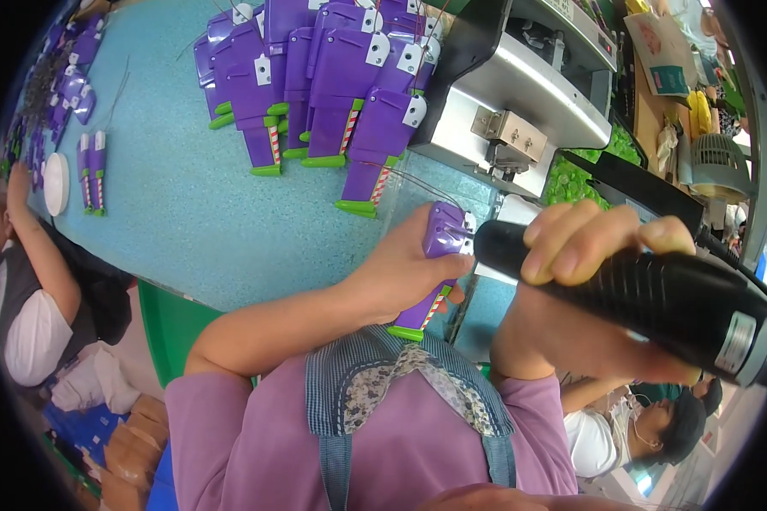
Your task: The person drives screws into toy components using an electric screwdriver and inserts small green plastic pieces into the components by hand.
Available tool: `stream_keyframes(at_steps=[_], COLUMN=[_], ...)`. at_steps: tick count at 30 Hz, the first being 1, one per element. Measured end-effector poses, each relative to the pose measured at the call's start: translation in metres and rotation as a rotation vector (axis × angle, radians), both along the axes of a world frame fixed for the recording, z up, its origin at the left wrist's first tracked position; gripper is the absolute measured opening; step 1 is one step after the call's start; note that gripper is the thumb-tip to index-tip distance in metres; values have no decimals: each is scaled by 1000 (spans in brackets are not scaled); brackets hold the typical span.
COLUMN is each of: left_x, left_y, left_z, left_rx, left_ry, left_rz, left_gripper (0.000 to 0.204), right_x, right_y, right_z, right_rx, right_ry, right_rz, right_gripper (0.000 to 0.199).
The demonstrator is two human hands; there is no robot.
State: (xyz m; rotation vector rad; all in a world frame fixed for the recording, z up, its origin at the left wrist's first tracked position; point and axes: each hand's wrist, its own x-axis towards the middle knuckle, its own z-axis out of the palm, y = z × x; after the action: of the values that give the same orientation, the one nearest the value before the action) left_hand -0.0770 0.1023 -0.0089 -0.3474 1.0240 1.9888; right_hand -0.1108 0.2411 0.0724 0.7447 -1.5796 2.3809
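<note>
Blue tabletop (187, 221) is lying open to the left of the left hand (400, 266), a white dish (56, 183) sitting at its far side. Overlapping purple parts (343, 77) are blocking the way ahead, a metal machine (575, 106) is crowding the front right, and a black power tool (656, 294) in the right hand (601, 247) is barring the right.

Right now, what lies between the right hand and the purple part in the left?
The front end of the black tool, pointing at the purple part; the head view shows this. Contact is unclear.
</note>
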Motion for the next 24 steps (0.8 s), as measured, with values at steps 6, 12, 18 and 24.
stream_keyframes(at_steps=[6, 12, 18, 24], left_x=[2, 2, -4, -5], left_y=[4, 2, -6, -42], left_z=[5, 4, 13, -8], left_rx=[6, -29, -20, 695], left_ry=[27, 35, 38, -212], left_rz=[4, 12, 16, 73], left_gripper=[38, 36, 36, 32], right_x=[8, 7, -5, -72], right_y=[-8, -16, -16, 5], right_z=[-7, -5, 0, 39], right_rx=[-11, 105, -13, -231], right_ry=[-25, -34, -21, -38], right_rz=[-43, -104, 26, 27], right_gripper=[91, 91, 87, 69])
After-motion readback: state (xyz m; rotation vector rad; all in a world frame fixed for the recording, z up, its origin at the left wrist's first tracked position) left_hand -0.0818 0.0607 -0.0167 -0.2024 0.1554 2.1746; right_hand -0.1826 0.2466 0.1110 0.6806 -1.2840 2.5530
